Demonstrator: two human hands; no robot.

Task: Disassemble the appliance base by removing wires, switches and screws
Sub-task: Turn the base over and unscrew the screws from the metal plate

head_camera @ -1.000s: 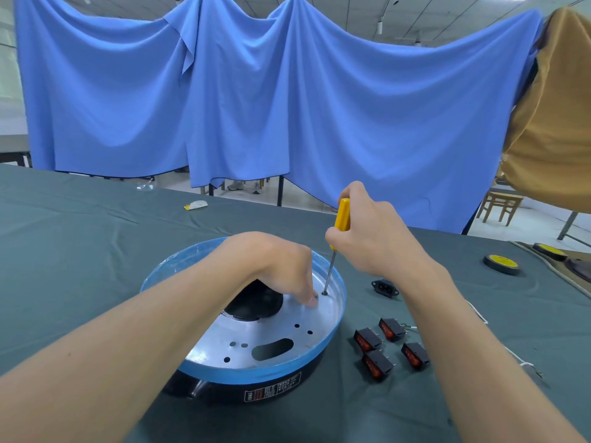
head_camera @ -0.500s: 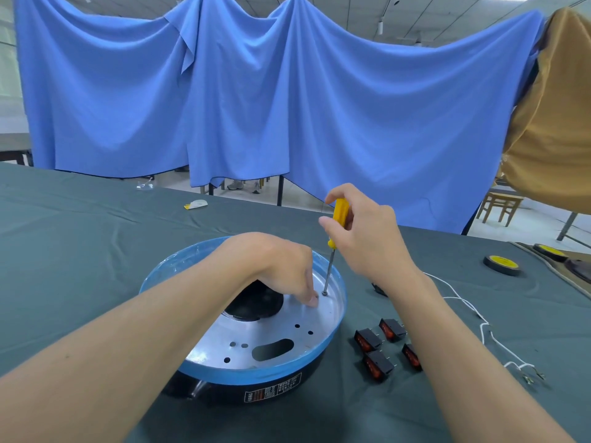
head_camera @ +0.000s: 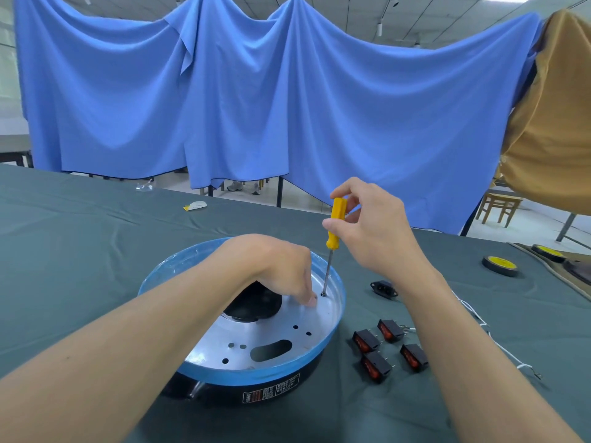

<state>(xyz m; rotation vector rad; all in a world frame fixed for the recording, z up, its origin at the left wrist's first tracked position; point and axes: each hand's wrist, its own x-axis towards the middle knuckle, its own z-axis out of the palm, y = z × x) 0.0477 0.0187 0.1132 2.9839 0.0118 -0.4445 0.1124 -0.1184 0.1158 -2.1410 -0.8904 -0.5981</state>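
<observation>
The round appliance base (head_camera: 339,310), with a blue rim, a silver plate and a black body, lies in front of me on the green table cloth. My right hand (head_camera: 374,228) pinches the yellow handle of a screwdriver (head_camera: 335,225) with fingertips and thumb. The screwdriver stands almost upright, its tip in a screw at the plate's far right edge. My left hand (head_camera: 281,270) reaches over the base, its bent fingers touching the plate just left of the tip. The screw itself is too small to make out.
Several black rocker switches (head_camera: 388,346) with red faces lie right of the base. A black power socket (head_camera: 383,288) and a white wire (head_camera: 473,318) lie beyond them. Yellow-and-black tape rolls (head_camera: 500,265) sit far right. A blue cloth hangs behind the table.
My right hand has shifted up the screwdriver handle, from a fuller grip to a fingertip pinch near its top. My left hand and the base have stayed put.
</observation>
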